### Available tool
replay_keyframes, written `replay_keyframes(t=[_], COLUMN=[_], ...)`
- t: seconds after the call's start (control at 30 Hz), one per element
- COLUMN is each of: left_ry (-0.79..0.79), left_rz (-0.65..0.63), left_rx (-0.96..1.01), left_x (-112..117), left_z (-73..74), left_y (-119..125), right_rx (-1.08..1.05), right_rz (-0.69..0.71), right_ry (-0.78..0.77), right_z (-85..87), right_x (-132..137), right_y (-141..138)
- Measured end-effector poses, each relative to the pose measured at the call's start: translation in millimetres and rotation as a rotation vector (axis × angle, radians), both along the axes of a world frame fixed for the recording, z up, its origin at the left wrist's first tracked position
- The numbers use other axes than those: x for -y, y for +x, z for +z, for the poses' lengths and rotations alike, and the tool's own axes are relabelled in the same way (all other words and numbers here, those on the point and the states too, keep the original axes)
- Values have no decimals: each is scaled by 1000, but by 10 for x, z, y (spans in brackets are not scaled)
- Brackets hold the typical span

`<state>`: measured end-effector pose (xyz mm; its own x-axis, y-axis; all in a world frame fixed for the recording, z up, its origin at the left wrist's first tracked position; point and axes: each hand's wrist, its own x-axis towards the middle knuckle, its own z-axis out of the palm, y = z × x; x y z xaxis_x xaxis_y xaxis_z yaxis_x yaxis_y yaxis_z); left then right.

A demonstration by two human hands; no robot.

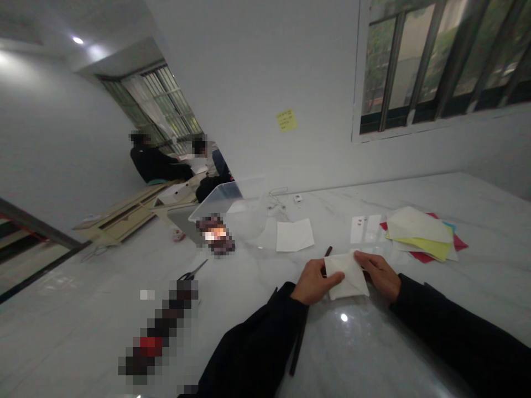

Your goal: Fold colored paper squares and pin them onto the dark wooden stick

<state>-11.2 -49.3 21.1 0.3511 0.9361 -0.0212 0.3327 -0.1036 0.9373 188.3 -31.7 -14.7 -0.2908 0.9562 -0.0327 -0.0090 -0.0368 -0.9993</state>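
A folded piece of white paper [347,281], shaped like a small envelope, is held between both hands above the marble-patterned table. My left hand [315,281] grips its left side, with the thumb lying across the front. At the upper right corner, my right hand [378,272] pinches the paper between thumb and fingers. Beneath my left hand and forearm runs a thin dark stick [299,344], partly hidden by them. A flat white sheet [295,235] lies on the table just beyond my left hand.
Coloured and white sheets [418,235] are piled at the right. Scissors [191,272] lie to the left, near a blurred-out long object [161,329]. A clear plastic bin [226,200] stands at the back. Two people sit in the far left background.
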Motion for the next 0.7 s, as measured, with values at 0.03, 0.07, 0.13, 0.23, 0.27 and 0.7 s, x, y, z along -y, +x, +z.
replay_keyframes(t=[0.03, 0.07, 0.13, 0.23, 0.27, 0.7], left_ry=[-1, -1, -4, -2, 7, -5], left_rz=[-10, -14, -19, -4, 12, 209], left_rx=[-5, -8, -7, -10, -9, 174], left_x=[4, 7, 9, -2, -9, -68], left_z=[-1, -1, 3, 22, 33, 103], left_y=[-2, -3, -5, -11, -15, -20], right_rx=[18, 35, 47, 4, -6, 267], right_rz=[-12, -19, -21, -9, -2, 228], right_ry=[-2, -1, -3, -31, -35, 139], right_z=[-7, -12, -15, -7, 0, 27], right_x=[-5, -9, -13, -14, -14, 17], right_y=[7, 12, 17, 19, 21, 34])
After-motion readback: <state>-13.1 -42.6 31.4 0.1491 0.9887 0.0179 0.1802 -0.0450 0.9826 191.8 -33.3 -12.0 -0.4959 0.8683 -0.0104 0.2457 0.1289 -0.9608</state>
